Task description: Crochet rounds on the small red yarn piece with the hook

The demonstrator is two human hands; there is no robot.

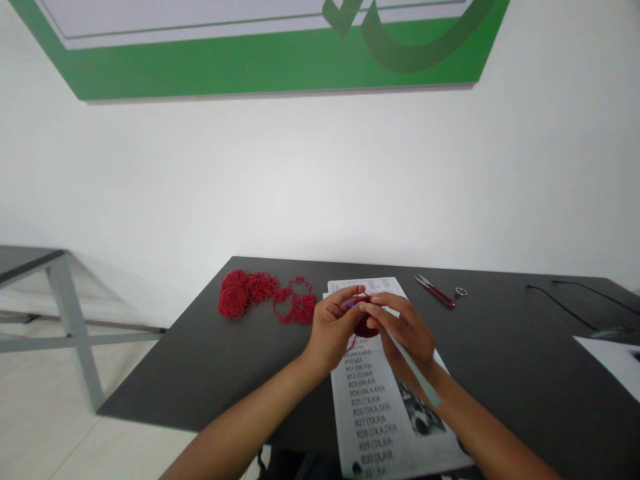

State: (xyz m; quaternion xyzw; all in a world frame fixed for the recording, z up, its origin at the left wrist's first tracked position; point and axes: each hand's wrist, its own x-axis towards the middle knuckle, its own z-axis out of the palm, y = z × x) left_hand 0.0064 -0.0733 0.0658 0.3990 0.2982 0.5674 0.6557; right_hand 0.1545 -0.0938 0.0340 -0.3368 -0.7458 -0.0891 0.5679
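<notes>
My left hand is closed on a small dark red crochet piece, pinching it between thumb and fingers above the printed sheets. A strand of red yarn runs over its raised index finger, and a small purple bit shows beside that finger. In my right hand is a crochet hook with a pale grey-green handle that slants down toward the wrist. The hook's tip is hidden at the crochet piece, where the fingertips of both hands meet.
Loose red yarn trails from a red yarn ball at left. Beneath my hands lie printed pattern sheets. Red-handled thread snips lie back right, near eyeglasses and a white paper. The dark table meets a white wall.
</notes>
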